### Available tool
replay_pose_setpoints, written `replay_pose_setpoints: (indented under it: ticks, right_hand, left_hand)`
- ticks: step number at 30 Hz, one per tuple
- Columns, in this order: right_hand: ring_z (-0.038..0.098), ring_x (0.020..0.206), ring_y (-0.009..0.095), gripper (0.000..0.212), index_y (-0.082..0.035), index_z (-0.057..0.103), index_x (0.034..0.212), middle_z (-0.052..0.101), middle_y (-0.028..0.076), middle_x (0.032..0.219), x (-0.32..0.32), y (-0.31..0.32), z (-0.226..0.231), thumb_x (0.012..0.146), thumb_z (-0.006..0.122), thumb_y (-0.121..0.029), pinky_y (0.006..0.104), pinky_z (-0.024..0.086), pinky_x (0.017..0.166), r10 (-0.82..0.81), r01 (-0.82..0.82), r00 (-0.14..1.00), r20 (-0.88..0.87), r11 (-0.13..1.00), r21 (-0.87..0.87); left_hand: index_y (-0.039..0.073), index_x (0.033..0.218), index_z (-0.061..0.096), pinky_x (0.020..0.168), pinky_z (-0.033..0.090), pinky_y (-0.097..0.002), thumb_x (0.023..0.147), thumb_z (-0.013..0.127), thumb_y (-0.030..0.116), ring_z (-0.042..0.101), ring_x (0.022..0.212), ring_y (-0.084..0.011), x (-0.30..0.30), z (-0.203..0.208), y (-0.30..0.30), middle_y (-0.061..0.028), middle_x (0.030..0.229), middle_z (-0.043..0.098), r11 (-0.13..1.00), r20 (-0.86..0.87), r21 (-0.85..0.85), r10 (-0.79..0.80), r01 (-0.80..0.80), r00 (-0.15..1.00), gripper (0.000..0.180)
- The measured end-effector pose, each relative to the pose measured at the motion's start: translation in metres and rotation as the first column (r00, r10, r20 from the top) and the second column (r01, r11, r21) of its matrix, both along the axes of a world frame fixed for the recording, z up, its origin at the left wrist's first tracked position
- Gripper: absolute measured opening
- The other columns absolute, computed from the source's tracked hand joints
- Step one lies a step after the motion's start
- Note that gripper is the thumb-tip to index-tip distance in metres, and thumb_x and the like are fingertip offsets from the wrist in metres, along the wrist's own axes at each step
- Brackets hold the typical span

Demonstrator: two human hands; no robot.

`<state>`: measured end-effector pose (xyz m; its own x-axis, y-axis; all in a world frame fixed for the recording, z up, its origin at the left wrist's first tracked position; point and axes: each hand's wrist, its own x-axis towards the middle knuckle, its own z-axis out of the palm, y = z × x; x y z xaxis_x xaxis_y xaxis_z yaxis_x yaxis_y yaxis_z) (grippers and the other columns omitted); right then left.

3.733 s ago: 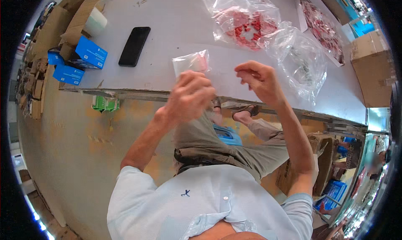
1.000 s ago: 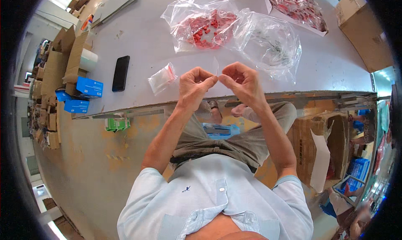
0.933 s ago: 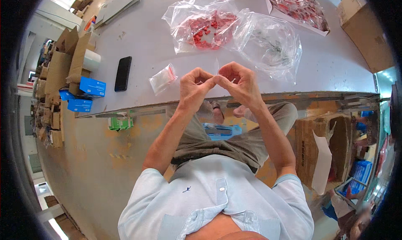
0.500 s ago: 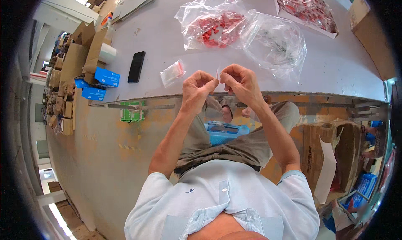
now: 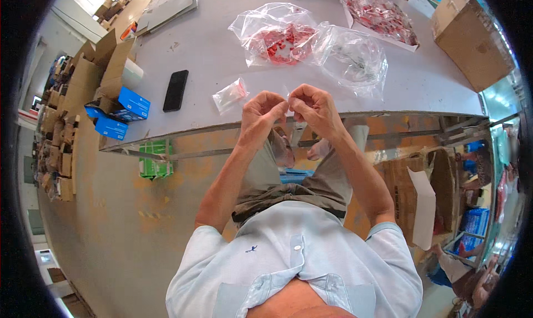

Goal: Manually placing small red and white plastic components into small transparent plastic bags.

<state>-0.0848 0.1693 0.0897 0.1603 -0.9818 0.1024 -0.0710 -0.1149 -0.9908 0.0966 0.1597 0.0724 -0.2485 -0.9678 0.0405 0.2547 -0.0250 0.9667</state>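
Observation:
My left hand [image 5: 262, 113] and my right hand [image 5: 314, 110] meet just above the table's near edge, each closed in a pinch with the fingertips almost touching. A faint see-through sliver shows between the fingertips, too small to name. Just left of my left hand lies a small clear packet [image 5: 227, 97] with a red strip along its edge. Beyond the hands sits an open clear plastic bag [image 5: 254, 30] holding many small red pieces [image 5: 282, 47]. Beside it, a second clear bag [image 5: 355, 59] holds a few dark or clear bits that I cannot make out.
On the table [image 5: 211, 46] lie a black phone [image 5: 176, 90] and a tray of red packets [image 5: 383, 19]. Blue boxes [image 5: 132, 104] stand at the left edge, a cardboard box [image 5: 469, 37] at the right. Under the table are a green package [image 5: 155, 159] and an open carton [image 5: 413, 201].
The whole view has shifted, so the table's things appear further left and more of the right side shows. Both hands keep their pinch, with fingertips slightly closer together.

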Motion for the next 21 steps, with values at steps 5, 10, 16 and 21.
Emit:
replay_pose_setpoints:
  ticks: [5,10,16,21]
  right_hand:
    - [0.061,0.072,0.007,0.012,0.000,0.066,0.101,0.067,0.002,0.084,0.005,0.013,-0.001,0.100,0.061,-0.011,0.0239,0.052,0.064,-0.018,0.016,0.997,-0.070,1.000,-0.023]
    - [0.061,0.068,0.007,0.018,0.003,0.067,0.100,0.068,0.005,0.080,0.013,0.022,0.010,0.100,0.063,-0.015,0.0248,0.052,0.059,-0.107,0.093,0.981,0.164,0.991,0.091]
    - [0.063,0.065,0.009,0.023,0.003,0.068,0.098,0.070,0.005,0.079,0.004,0.013,0.009,0.102,0.063,-0.019,0.0257,0.054,0.057,-0.088,0.083,0.963,-0.256,0.996,-0.028]
    - [0.063,0.067,0.007,0.022,0.001,0.067,0.098,0.069,0.003,0.081,-0.011,0.009,0.003,0.103,0.062,-0.020,0.0235,0.054,0.058,-0.023,0.015,0.998,0.059,0.991,0.132]
  left_hand:
    - [-0.001,0.099,0.067,0.063,0.053,-0.0261,0.097,0.067,0.006,0.064,0.073,-0.0102,0.008,-0.009,0.004,-0.0045,0.086,0.068,0.999,0.022,-0.033,-0.020,0.020,1.000,0.008]
    - [-0.001,0.095,0.070,0.062,0.052,-0.0250,0.095,0.068,0.008,0.063,0.068,-0.0080,0.005,-0.012,0.006,-0.0016,0.080,0.069,0.995,0.055,-0.070,0.081,-0.077,0.995,0.009]
    - [-0.002,0.095,0.069,0.064,0.052,-0.0262,0.095,0.068,0.009,0.062,0.068,-0.0072,-0.011,-0.002,0.008,-0.0018,0.078,0.069,0.951,0.291,-0.287,0.203,-0.117,0.935,0.011]
    - [-0.002,0.095,0.070,0.063,0.052,-0.0259,0.093,0.070,0.008,0.063,0.069,-0.0068,-0.014,-0.004,-0.004,-0.0029,0.077,0.071,0.984,0.245,-0.173,0.086,-0.044,0.966,0.010]
